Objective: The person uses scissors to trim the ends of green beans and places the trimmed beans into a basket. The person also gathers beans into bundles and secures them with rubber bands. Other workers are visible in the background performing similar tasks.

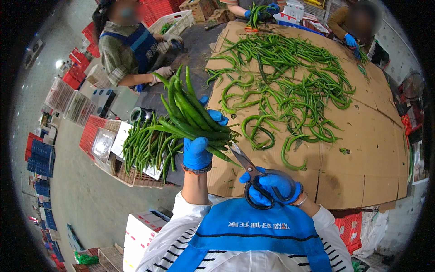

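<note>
My left hand (pixel 198 153), in a blue glove, is closed around a bunch of long green chili peppers (pixel 188 109). Their stem ends point right, toward the scissors. Black-handled scissors (pixel 245 160) are in my blue-gloved right hand (pixel 276 187), the fingers wrapped round the handle loops. The blades point up and left, close to the stems; whether they touch them I cannot tell. Beyond the bunch, a wide pile of loose green chili peppers (pixel 294 68) spreads over the cardboard-covered table (pixel 349 158).
More chili peppers (pixel 149 145) are heaped on a crate (pixel 136 177) at the table's left edge. Three co-workers stand round the table: one at the left (pixel 131 50), one at the far side (pixel 253 9), one at the far right (pixel 353 27). Red crates (pixel 349 229) stand below the near right edge.
</note>
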The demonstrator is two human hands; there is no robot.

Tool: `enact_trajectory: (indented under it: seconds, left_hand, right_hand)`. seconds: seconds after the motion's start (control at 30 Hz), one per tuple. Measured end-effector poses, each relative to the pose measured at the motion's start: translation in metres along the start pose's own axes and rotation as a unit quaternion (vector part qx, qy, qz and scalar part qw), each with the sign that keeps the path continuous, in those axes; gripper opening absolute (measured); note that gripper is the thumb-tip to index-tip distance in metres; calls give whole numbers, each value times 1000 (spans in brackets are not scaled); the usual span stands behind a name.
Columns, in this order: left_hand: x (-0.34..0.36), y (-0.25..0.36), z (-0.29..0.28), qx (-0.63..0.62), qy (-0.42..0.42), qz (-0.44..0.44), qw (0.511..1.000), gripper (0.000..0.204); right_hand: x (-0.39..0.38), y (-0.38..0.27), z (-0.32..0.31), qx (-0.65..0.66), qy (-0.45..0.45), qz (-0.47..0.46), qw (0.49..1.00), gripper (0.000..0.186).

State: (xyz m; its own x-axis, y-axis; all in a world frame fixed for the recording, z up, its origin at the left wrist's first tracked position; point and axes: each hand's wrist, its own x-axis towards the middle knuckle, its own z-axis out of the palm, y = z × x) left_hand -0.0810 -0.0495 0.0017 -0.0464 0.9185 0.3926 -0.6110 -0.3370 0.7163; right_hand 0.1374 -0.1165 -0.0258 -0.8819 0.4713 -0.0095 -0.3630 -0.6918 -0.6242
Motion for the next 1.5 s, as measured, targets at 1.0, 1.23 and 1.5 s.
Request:
enact_trajectory:
  seconds: [1.0, 1.23, 1.5]
  left_hand:
    - [0, -5, 6, -17, 22, 1, 1000, 84]
    - [13, -11, -4, -132, 149, -2, 980, 52]
    - [11, -16, 4, -174, 137, -24, 975, 55]
  right_hand:
    - [-3, 0, 21, -169, 175, -34, 969, 37]
    - [6, 13, 11, -504, 267, -130, 811, 43]
    - [35, 9, 23, -568, 364, -176, 717, 40]
